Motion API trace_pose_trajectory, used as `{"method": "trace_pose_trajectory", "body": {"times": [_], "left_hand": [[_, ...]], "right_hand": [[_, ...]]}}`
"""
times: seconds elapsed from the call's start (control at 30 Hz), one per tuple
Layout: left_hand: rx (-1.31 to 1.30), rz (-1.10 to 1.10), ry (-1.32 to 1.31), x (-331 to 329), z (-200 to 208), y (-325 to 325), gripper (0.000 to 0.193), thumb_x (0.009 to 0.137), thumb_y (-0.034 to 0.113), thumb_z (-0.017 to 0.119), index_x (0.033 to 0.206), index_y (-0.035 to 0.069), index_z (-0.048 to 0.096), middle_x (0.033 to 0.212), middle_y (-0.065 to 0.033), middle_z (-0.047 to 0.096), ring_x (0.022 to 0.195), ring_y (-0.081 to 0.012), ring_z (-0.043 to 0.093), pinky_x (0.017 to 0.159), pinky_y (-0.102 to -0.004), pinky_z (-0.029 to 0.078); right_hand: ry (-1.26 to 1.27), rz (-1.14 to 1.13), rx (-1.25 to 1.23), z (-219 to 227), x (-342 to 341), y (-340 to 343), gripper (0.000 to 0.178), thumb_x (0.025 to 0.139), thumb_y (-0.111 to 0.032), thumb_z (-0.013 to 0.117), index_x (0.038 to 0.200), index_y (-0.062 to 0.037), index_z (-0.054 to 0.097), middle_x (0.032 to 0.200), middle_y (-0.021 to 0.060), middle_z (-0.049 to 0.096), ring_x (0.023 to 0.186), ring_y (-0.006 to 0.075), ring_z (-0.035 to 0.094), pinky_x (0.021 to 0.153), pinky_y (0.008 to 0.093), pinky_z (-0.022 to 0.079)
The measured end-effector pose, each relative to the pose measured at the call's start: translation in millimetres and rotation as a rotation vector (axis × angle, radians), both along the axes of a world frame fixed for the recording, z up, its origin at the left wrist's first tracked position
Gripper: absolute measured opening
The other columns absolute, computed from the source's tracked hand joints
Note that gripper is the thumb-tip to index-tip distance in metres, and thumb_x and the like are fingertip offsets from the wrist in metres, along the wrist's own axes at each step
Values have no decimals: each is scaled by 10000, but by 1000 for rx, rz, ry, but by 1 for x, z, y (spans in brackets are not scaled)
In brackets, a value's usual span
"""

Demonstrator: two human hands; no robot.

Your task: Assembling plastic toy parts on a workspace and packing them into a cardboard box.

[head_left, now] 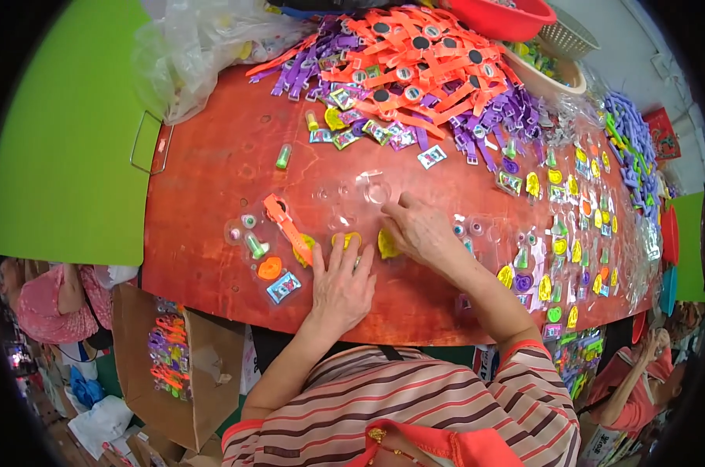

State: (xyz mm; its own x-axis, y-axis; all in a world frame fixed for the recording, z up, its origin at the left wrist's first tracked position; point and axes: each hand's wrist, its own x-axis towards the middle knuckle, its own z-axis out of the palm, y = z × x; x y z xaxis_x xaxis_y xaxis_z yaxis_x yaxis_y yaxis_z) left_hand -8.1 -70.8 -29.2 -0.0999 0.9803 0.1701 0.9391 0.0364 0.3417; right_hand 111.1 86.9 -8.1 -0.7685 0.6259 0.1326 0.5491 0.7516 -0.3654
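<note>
My left hand (pixel 341 289) rests with fingers spread over a yellow piece (pixel 348 240) on the red table. Just left of it lies a filled clear blister tray with an orange toy watch (pixel 289 224), a small green-capped tube (pixel 254 246), an orange ring-like piece (pixel 270 268), a blue packet (pixel 283 288) and eyeball-like pieces (pixel 248 221). My right hand (pixel 424 233) is bent, fingertips together at the edge of an unfilled clear blister tray (pixel 345 198); what they hold is hidden. Another yellow piece (pixel 387 244) lies beside its thumb side.
A large heap of orange and purple toy watches (pixel 422 62) covers the far side. Filled trays (pixel 559 241) lie in rows at right. Loose packets (pixel 376 132), a green tube (pixel 283 156) and a plastic bag (pixel 185 66) lie beyond. A cardboard box (pixel 205 366) stands at lower left.
</note>
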Motion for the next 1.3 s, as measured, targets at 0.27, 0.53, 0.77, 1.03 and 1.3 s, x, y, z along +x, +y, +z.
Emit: {"method": "trace_pose_trajectory", "body": {"times": [0.27, 0.53, 0.77, 1.03, 1.3], "left_hand": [[-24, -53, -42, -4, 6, -6, 497, 816, 206, 647, 1260, 21, 524, 1367, -205, 440, 1290, -402, 386, 1049, -622, 249], [-7, -148, -116, -8, 28, -1, 470, 821, 189, 645, 1252, 29, 549, 1356, -199, 457, 1265, -373, 427, 1045, -609, 264], [1, -230, -167, -45, 53, 28, 445, 823, 166, 622, 1240, 27, 553, 1278, -182, 523, 1205, -331, 488, 1037, -555, 290], [57, -173, 0, -128, 31, 127, 438, 846, 94, 577, 1273, 22, 511, 1300, -195, 499, 1224, -360, 466, 988, -449, 387], [-86, -108, 245, -157, -13, 195, 603, 824, 124, 607, 1387, 74, 398, 1462, -167, 325, 1350, -404, 313, 991, -568, 367]], "right_hand": [[84, -11, 98, -10, 4, 57, 107, 817, -111, 579, 856, -12, 577, 841, 178, 560, 783, 361, 591, 650, 454, 494], [-37, -218, 304, -50, 1, 150, 200, 764, -143, 590, 888, 14, 586, 916, 166, 562, 877, 324, 584, 726, 451, 505], [62, 32, -35, -38, -4, 147, 274, 826, -197, 631, 1030, -15, 632, 990, 179, 603, 921, 355, 607, 781, 430, 509], [58, 96, -125, -23, 8, 129, 224, 887, -210, 563, 1027, -54, 643, 873, 152, 631, 821, 351, 634, 737, 442, 509], [-107, -304, 436, -29, 77, 171, 113, 758, -160, 600, 741, -57, 645, 815, 118, 627, 772, 292, 633, 676, 435, 481]]}}
